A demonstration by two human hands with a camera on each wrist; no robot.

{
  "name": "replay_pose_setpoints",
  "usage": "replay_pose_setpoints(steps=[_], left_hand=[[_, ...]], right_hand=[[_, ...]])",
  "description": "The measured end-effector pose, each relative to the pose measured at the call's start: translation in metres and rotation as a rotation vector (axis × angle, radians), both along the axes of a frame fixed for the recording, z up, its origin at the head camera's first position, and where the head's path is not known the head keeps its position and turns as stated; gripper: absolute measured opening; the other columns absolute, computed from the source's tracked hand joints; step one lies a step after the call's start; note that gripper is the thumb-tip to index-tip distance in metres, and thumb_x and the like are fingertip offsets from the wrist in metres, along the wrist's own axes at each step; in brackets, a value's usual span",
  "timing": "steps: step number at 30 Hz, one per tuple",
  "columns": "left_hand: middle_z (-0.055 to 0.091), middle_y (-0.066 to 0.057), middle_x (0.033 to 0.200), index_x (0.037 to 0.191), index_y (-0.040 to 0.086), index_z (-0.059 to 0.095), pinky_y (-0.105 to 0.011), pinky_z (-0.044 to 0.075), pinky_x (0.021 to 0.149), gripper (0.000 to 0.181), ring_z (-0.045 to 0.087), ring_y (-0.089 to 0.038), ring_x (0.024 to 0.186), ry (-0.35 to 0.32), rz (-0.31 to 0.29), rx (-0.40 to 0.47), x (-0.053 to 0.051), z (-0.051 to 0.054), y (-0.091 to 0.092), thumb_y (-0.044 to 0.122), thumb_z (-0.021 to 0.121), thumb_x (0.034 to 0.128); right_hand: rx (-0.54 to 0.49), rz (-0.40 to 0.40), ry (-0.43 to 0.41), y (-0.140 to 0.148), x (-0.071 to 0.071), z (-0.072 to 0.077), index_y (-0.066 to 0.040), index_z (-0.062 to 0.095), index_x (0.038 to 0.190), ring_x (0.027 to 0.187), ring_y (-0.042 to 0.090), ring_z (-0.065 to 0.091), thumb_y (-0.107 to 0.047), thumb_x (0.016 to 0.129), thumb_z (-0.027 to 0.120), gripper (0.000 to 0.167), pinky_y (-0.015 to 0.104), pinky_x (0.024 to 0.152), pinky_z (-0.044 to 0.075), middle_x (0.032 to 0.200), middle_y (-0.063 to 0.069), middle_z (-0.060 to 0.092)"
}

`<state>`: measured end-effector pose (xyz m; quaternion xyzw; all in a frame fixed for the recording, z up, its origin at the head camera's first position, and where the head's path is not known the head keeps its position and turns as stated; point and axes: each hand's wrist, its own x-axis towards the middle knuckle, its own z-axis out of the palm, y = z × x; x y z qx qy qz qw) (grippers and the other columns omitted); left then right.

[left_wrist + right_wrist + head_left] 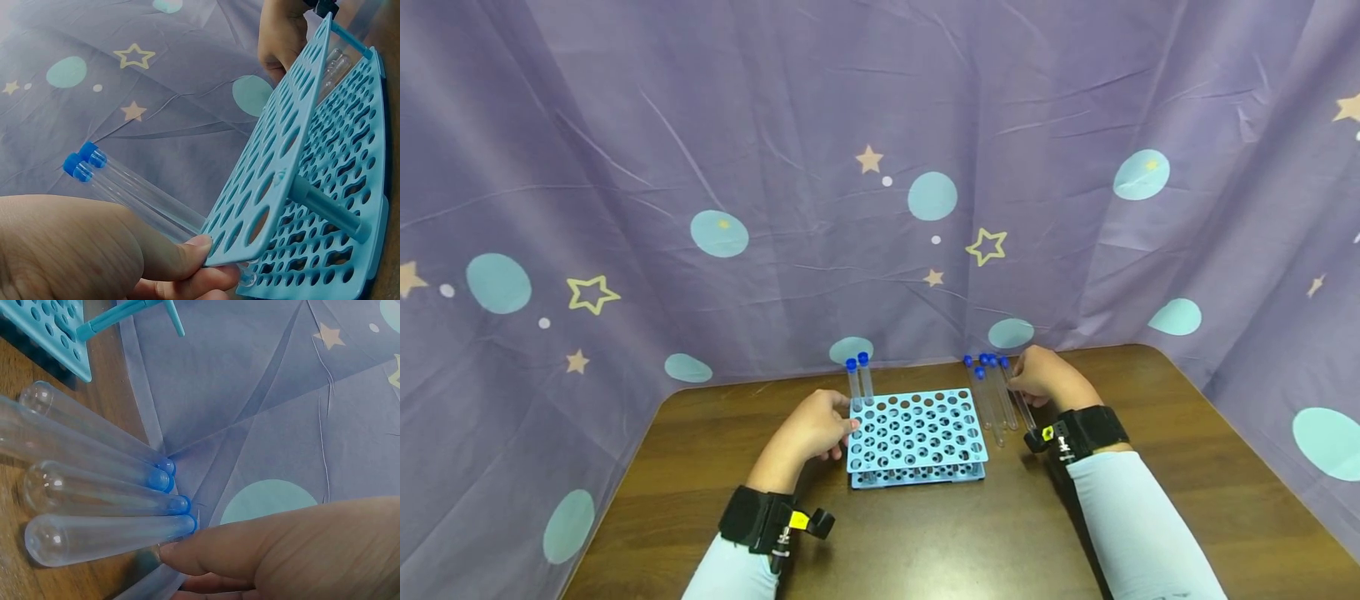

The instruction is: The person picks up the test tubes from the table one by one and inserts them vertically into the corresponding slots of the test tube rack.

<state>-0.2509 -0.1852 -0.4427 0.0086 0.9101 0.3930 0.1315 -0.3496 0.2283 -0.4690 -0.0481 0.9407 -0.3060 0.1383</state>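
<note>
Light-blue test tube rack: a two-tier plastic rack is standing on the wooden table, its upper plate full of round holes, sitting between the two hands, probably so both can be reaching it
Left hand: the left hand is pinching the left edge of the upper plate, thumb on top and fingers beneath, seemingly for steadying the rack
Racked tubes: two clear blue-capped test tubes are standing side by side in the far left corner, the holes keeping them near upright, caps up
Right hand: the right hand is pinching one clear tube near its capped end, perhaps because that end is giving a surer hold
Loose tubes: four more blue-capped tubes are lying on the table right of the rack, caps pointing away from the person
Backdrop: a purple curtain with stars and ovals is hanging behind the table
</note>
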Motion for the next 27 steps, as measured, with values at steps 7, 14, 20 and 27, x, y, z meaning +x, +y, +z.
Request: replay_pose_setpoints(steps=[7,14,20,27], left_hand=[[0.076,-0.011,0.076,0.156,-0.01,0.058,-0.03,0.053,0.048,0.055,0.067,-0.02,0.054,-0.004,0.004,0.001,-0.001,-0.004,-0.001,0.013,0.076,0.1091],[0.077,-0.009,0.078,0.155,-0.01,0.059,-0.03,0.054,0.048,0.055,0.067,-0.02,0.054,-0.002,-0.002,-0.003,-0.002,-0.005,-0.002,0.013,0.076,0.1088],[0.076,-0.009,0.077,0.153,-0.011,0.06,-0.028,0.052,0.047,0.053,0.065,-0.019,0.052,0.007,-0.008,0.002,-0.001,-0.003,0.0,0.012,0.076,0.1084],[0.077,-0.009,0.077,0.154,-0.01,0.06,-0.028,0.052,0.047,0.054,0.066,-0.019,0.053,0.005,-0.007,-0.009,-0.002,-0.001,0.001,0.013,0.076,0.1085]], right_hand=[[0.023,-0.013,0.016,-0.002,0.002,-0.002,-0.003,0.072,0.082,0.058,0.02,0.072,-0.014,0.099,0.08,0.022,0.036,0.059,0.068,0.067,0.01,0.073],[0.046,-0.03,0.034,0.0,-0.002,-0.003,-0.008,0.068,0.071,0.056,0.02,0.071,-0.015,0.097,0.077,0.029,0.035,0.057,0.066,0.061,0.005,0.067],[0.081,-0.034,0.083,0.002,-0.004,0.004,-0.014,0.064,0.058,0.05,0.015,0.065,-0.018,0.097,0.072,0.04,0.029,0.056,0.058,0.051,-0.003,0.061],[0.031,-0.047,0.199,0.007,-0.001,0.019,-0.014,0.067,0.065,0.05,0.012,0.065,-0.019,0.095,0.07,0.031,0.027,0.055,0.056,0.053,-0.005,0.064]])
